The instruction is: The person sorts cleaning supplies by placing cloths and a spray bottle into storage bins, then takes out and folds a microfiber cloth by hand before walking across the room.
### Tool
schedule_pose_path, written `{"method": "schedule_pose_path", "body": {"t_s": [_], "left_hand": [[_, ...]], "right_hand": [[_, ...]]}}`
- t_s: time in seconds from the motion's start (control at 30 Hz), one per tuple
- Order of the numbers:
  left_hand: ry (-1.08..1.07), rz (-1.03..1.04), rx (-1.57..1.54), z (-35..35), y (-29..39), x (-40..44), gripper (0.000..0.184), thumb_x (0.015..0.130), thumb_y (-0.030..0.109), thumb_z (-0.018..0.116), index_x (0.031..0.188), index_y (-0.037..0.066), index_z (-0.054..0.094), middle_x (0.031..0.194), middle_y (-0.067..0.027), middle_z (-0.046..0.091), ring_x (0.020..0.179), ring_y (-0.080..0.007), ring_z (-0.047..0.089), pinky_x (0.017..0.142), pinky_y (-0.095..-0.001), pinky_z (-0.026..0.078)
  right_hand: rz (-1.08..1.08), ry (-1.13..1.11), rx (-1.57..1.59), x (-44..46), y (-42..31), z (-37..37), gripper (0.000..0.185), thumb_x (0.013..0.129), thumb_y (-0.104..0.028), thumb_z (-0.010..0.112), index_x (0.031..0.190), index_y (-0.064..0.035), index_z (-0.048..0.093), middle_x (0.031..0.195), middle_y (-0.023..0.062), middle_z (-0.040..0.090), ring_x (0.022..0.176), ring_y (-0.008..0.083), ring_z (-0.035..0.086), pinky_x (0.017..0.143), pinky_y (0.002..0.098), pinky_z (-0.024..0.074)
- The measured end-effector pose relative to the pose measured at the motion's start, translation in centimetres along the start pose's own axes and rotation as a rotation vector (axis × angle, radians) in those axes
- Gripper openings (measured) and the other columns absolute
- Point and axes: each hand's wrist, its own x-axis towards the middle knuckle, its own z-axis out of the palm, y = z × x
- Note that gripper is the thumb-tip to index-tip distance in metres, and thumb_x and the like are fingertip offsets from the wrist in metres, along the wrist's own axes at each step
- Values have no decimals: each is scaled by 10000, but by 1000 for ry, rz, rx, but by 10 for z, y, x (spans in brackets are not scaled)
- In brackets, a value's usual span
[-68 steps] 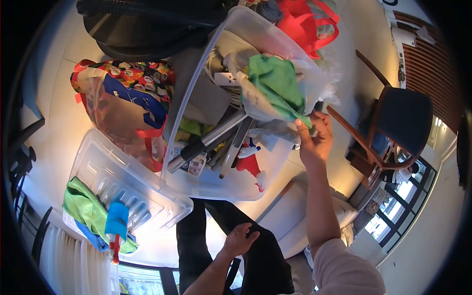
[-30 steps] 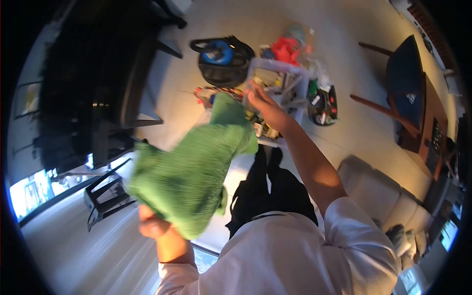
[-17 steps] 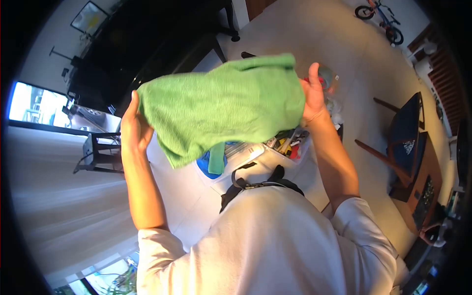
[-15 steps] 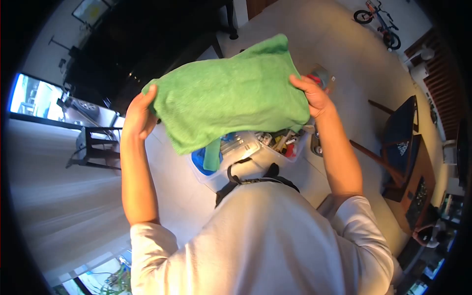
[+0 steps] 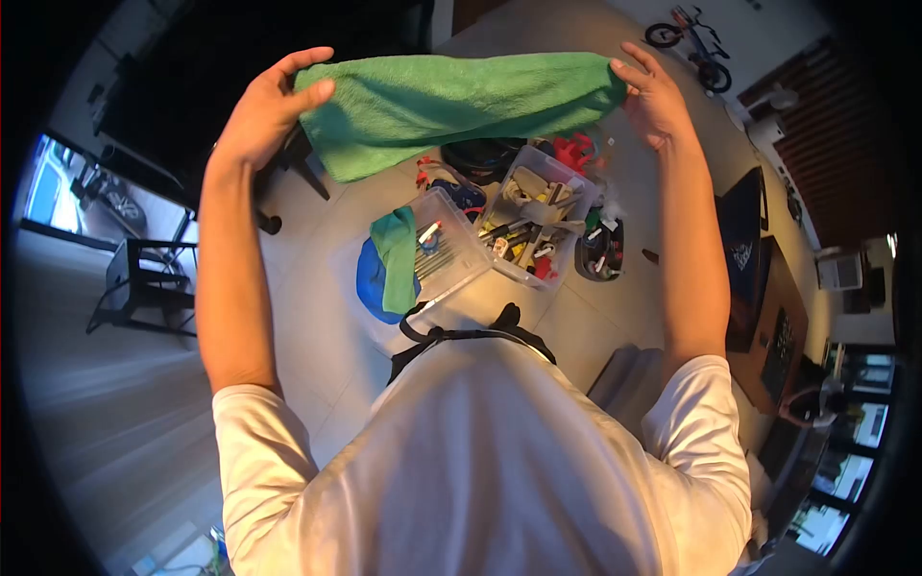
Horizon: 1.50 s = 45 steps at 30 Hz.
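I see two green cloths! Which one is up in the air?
The wide green cloth, spread between the left hand and the right hand. The other green cloth is down on the clear plastic container, with no hand on it.

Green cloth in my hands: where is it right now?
Top centre of the head view, the green cloth is stretched between the left hand and right hand, above the clear bin of tools in the picture.
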Motion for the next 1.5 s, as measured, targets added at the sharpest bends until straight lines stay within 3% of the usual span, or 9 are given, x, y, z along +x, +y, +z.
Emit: {"method": "schedule_pose_path", "body": {"t_s": [0.23,0.3,0.37,0.6,0.7,0.9,0.97,1.33,1.5], "left_hand": [[155,352,970,-16,38,-51,292,922,249,707,1156,74,704,1279,-88,578,1108,-228,588,957,-340,469],[96,384,614,-25,14,-40,296,973,331,656,1035,46,702,1199,-63,613,1053,-163,588,897,-304,472],[-68,-114,169,-51,-50,-19,313,1003,363,617,987,59,690,996,-20,673,904,-111,600,825,-267,466],[322,-528,-176,103,-111,-122,226,998,290,649,958,68,644,828,20,641,748,-64,579,682,-237,475],[396,-621,-397,182,-154,-167,221,1022,291,612,996,72,613,802,43,589,701,-51,518,638,-219,444],[753,-917,-426,160,-261,-208,196,1008,182,621,1150,51,589,967,-28,655,806,-83,582,726,-233,482],[728,-961,-418,130,-318,-241,205,996,159,633,1158,38,599,995,-36,666,833,-91,593,749,-240,488],[903,-809,-228,32,-419,-233,251,984,162,655,1182,19,594,1084,-43,647,974,-118,583,907,-272,458],[1081,-680,-466,20,-412,-241,258,981,131,637,1208,43,551,1123,-67,640,1016,-158,608,931,-319,473]], "right_hand": [[-411,6,-892,-68,-55,-21,304,861,-216,788,1096,-34,723,1113,31,658,1043,160,596,933,285,442],[-447,-29,-564,-68,-39,-21,250,894,-264,768,993,-44,699,962,11,652,970,120,580,901,279,436],[-112,-119,-226,-61,-14,-20,244,925,-303,738,962,-68,684,901,-17,631,883,81,565,814,242,432],[-50,-39,-505,-135,119,77,212,936,-236,719,924,-52,614,730,-30,515,686,66,460,609,249,402],[130,-521,-615,-183,185,138,208,887,-171,729,1037,-56,641,1054,188,677,945,358,687,786,451,552],[-58,-936,-162,-202,320,192,372,906,-205,706,1223,-24,633,1238,253,633,1153,422,624,928,423,542],[683,-1061,134,-198,378,208,385,918,-212,691,1232,2,625,1204,248,652,1157,390,634,918,410,543],[867,-80,-803,-107,728,389,498,886,-454,666,1107,-8,663,1107,267,685,1077,405,655,931,464,520],[676,-410,-981,-114,750,380,421,911,-426,633,1026,-27,700,1078,232,705,1055,380,672,920,452,530]]}}
